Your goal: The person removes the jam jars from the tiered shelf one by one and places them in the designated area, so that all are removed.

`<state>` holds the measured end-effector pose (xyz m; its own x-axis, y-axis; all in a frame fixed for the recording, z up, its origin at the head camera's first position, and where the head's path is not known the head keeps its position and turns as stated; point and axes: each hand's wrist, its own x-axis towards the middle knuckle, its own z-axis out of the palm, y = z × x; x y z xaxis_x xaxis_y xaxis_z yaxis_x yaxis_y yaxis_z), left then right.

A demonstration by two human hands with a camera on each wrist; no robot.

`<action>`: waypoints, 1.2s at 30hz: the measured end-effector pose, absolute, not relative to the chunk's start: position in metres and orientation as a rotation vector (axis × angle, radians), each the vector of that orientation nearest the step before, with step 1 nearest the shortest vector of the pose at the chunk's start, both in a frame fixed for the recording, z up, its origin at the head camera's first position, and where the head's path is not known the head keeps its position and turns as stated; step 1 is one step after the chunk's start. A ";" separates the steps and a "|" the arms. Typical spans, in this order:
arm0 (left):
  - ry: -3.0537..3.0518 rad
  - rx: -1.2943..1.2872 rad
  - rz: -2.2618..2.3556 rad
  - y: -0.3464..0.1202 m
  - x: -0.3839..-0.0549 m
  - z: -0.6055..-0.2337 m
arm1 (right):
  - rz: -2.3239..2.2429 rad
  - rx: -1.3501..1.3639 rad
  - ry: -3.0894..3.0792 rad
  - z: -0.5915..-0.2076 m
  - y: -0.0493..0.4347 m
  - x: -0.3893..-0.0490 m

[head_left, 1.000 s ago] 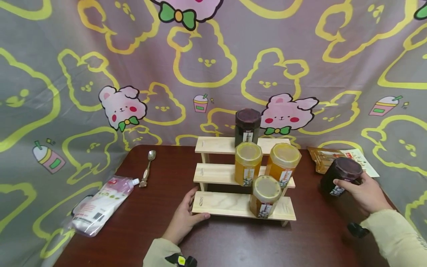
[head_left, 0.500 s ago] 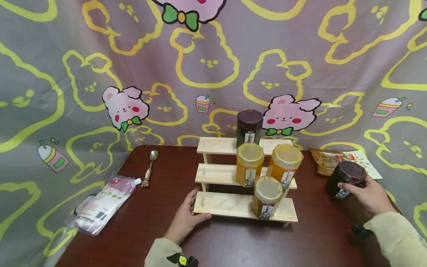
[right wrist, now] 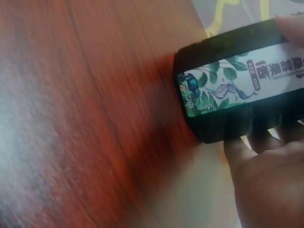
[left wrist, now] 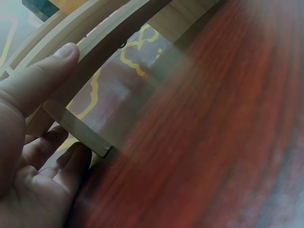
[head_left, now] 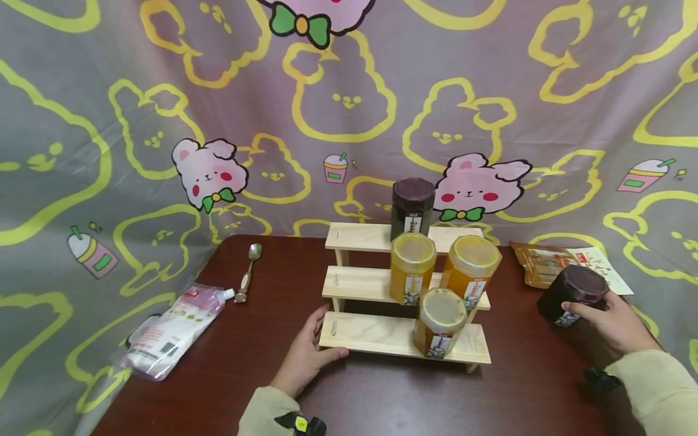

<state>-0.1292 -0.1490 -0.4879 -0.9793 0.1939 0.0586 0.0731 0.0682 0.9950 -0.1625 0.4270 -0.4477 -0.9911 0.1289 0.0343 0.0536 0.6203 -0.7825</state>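
A three-tier pale wooden display rack (head_left: 371, 334) stands mid-table. My left hand (head_left: 306, 358) grips the left end of its lowest board, the thumb at the front edge; in the left wrist view the fingers curl near the rack's leg (left wrist: 78, 128). At the right, my right hand (head_left: 627, 324) holds a dark jam jar (head_left: 557, 301) with a purplish lid, its leafy label (right wrist: 223, 88) showing in the right wrist view. Another dark jar (head_left: 412, 212) sits on the top tier. Yellow (head_left: 412, 275) and orange jars (head_left: 469, 272) occupy the middle tier, an amber jar (head_left: 440, 330) the bottom one.
Behind the dark jar in hand lie a brown packet (head_left: 540, 264) and a pale printed packet (head_left: 608, 266). On the left are a spouted pouch (head_left: 177, 333) and a spoon (head_left: 248, 274). A patterned cloth (head_left: 349, 72) hangs around the dark red table (head_left: 414, 402).
The right hand and its dark jar have moved slightly right and toward me. My left hand keeps its grip on the rack; the head view has shifted a little.
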 end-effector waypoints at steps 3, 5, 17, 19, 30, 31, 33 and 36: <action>2.221 0.272 2.072 -0.149 -0.130 -0.489 | 1.299 -0.134 -2.780 -0.448 0.429 -0.164; 2.217 0.270 2.071 -0.149 -0.130 -0.489 | 1.305 -0.148 -2.770 -0.449 0.429 -0.165; 2.197 0.248 2.064 -0.148 -0.130 -0.489 | 1.334 -0.276 -2.730 -0.456 0.427 -0.164; 2.205 0.261 2.063 -0.149 -0.130 -0.489 | 1.346 -0.300 -2.728 -0.457 0.426 -0.164; 2.215 0.270 2.057 -0.149 -0.131 -0.488 | 1.293 -0.413 -2.793 -0.450 0.422 -0.158; 2.212 0.270 2.062 -0.149 -0.131 -0.488 | 1.292 -0.410 -2.796 -0.450 0.423 -0.157; 2.198 0.247 2.070 -0.149 -0.130 -0.488 | 1.241 -0.406 -2.818 -0.450 0.422 -0.156; 2.190 0.246 2.078 -0.149 -0.131 -0.489 | 1.216 -0.404 -2.827 -0.450 0.420 -0.154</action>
<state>-0.1306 -0.1490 -0.4890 -0.9805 0.1942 0.0299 0.0401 0.0489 0.9980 -0.1537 0.4205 -0.4505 -0.9655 0.2515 -0.0678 0.2221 0.6593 -0.7183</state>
